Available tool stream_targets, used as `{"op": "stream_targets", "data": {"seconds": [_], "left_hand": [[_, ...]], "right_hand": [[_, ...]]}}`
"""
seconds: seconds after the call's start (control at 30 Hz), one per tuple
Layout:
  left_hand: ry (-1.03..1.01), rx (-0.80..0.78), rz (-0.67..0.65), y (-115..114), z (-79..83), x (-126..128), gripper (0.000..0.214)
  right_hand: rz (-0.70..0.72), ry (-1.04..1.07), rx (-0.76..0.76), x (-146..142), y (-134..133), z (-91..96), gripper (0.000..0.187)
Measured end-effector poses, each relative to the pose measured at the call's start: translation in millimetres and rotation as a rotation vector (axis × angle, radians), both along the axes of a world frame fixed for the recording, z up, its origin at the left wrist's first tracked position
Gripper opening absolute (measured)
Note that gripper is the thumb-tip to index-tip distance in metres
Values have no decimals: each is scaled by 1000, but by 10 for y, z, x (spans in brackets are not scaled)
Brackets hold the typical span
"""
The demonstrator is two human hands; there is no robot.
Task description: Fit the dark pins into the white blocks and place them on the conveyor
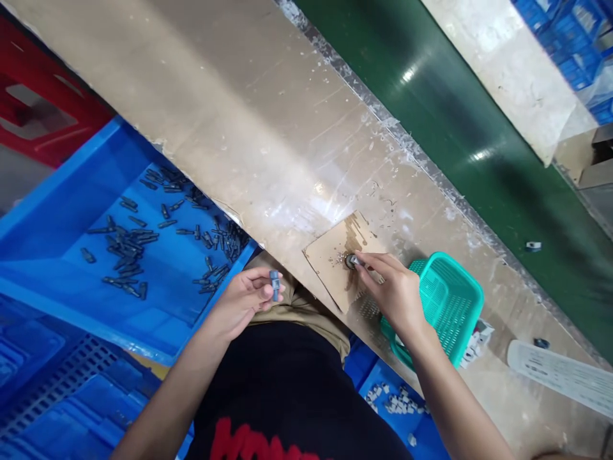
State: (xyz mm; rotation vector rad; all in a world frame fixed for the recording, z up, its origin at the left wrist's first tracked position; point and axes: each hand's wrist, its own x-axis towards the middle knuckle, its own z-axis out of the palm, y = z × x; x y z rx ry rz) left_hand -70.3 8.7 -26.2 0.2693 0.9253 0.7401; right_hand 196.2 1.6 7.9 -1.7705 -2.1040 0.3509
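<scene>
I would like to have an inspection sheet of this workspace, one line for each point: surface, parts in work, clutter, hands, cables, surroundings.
Surface: tan worktop, scuffed; cardboard piece on it, with dark stains.
Parts in work: blue-grey fitting and small light part, both in hand; many dark fittings lie loose in a blue bin.
Clutter: pale printed item near the green basket; specks around the cardboard.
Hands: left hand pinches the fitting; right hand holds the light part over the cardboard.
Cables: nothing seen.
Surroundings: green strip beyond the worktop; red plastic piece beyond the bin.
</scene>
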Motion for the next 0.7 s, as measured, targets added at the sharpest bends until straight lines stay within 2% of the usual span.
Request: {"op": "stream_targets", "data": {"seconds": [0.1, 0.2, 0.27, 0.37, 0.43, 0.47, 0.57, 0.7], "left_hand": [[-25, 70, -36, 0, 43, 188, 26], [42, 274, 23, -18, 83, 374, 20], [209, 580, 115, -28, 115, 477, 15], [492, 1208, 214, -24, 162, 563, 19], [577, 1535, 199, -13, 187, 579, 25], [591, 1637, 176, -9, 198, 579, 27], [610, 1781, 124, -22, 233, 571, 32], [675, 1781, 47, -70, 331, 555, 29]], "right_hand": [[-120, 98, -30, -43, -32, 72, 21], [-354, 407, -117, -82, -82, 216, 19], [-465, 689, -222, -101, -126, 327, 19], [-484, 1013, -434, -137, -204, 479, 20], [-453, 1154, -569, -175, -255, 553, 19], [-439, 1208, -621, -197, -277, 580, 19], [-430, 1307, -695, -256, -325, 626, 19], [-453, 1358, -709, -284, -357, 638, 23]]}}
